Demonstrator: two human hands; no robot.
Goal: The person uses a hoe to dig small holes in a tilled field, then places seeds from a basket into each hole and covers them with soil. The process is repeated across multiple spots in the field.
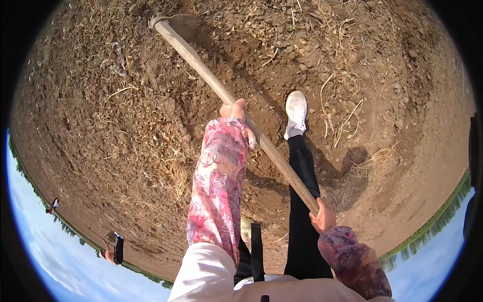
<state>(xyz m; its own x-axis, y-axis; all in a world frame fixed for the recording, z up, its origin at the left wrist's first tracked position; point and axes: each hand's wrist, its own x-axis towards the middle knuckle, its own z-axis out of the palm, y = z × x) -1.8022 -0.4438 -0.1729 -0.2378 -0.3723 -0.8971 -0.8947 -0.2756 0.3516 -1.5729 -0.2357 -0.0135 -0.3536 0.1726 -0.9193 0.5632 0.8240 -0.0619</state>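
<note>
A hoe's long wooden handle runs slantwise across the view, from lower right to upper left. My left hand is closed around its middle, in a pink patterned sleeve cover. Near the handle's lower end, my right hand grips it, in a darker patterned sleeve cover. The hoe's head is at the upper left, low over or in the brown soil; whether the blade is sunk in cannot be told. Part of its edge merges with the dirt.
My foot in a white shoe stands on loose soil right of the handle. Dry stalks and straw lie about. A person bends in the field at the lower left, with another person farther off. Dark shapes show at the right rim.
</note>
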